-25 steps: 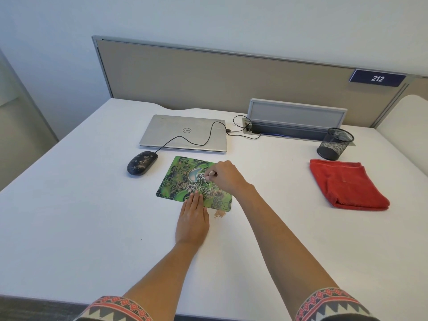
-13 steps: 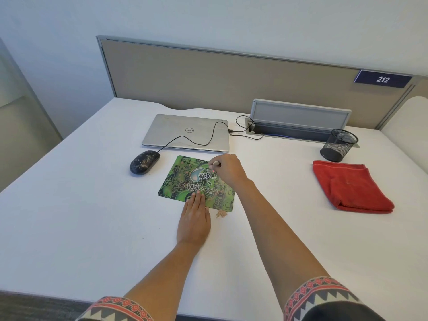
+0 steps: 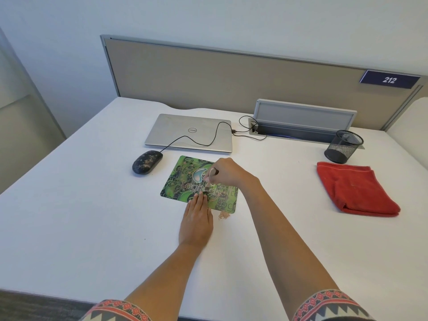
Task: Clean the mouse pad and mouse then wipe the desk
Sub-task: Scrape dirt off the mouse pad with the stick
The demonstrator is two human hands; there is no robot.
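1. Green mouse pad (image 3: pixel 185 184) flat on the white tabletop (image 3: pixel 69 216), directly under the right grip.
2. Right hand (image 3: pixel 228 173) pinched closed around a small brush (image 3: pixel 208 181), bristles down on the pad.
3. Left hand (image 3: pixel 196 218) flat, fingers straight, holding nothing, fingertips pressing the pad's near edge just below the brush.
4. Crumb pile (image 3: pixel 224 215) just beside the pad's near corner.
5. Dark mouse (image 3: pixel 147 162) left of the brush; red cloth (image 3: pixel 354 188) well apart to the right.

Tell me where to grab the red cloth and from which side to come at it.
Take the red cloth by its thick folded edge at the near right corner, coming from above and the right. It lies flat and folded on the desk, free on that side; the mesh cup crowds its far edge.
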